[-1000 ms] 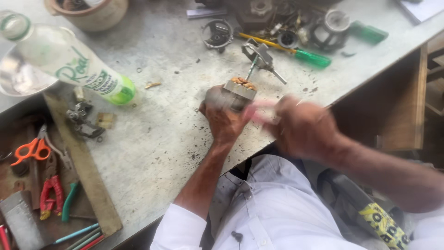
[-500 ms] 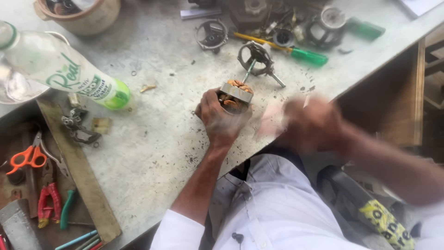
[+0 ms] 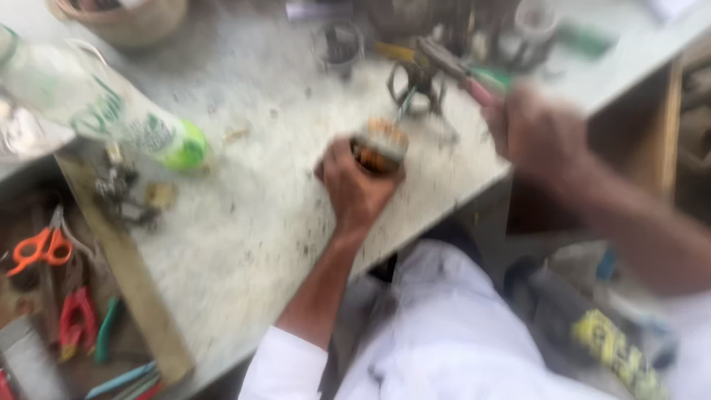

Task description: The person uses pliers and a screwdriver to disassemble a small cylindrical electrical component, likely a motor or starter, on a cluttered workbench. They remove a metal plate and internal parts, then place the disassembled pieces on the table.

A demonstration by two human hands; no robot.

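Our left hand (image 3: pixel 355 189) is clamped around the motor stator (image 3: pixel 379 146), right at the worktop's (image 3: pixel 244 215) near edge. Our right hand (image 3: pixel 537 137), up beyond it, looks closed on pliers (image 3: pixel 455 70), though blur hides the grip. If the clamp loosens, the stator could roll off the edge.

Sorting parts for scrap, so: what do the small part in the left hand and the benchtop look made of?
The part in the left hand looks like grey metal around orange-brown, coppery windings, though blur leaves it unsure. The benchtop looks like pale speckled stone or concrete, matte, with dark stains.
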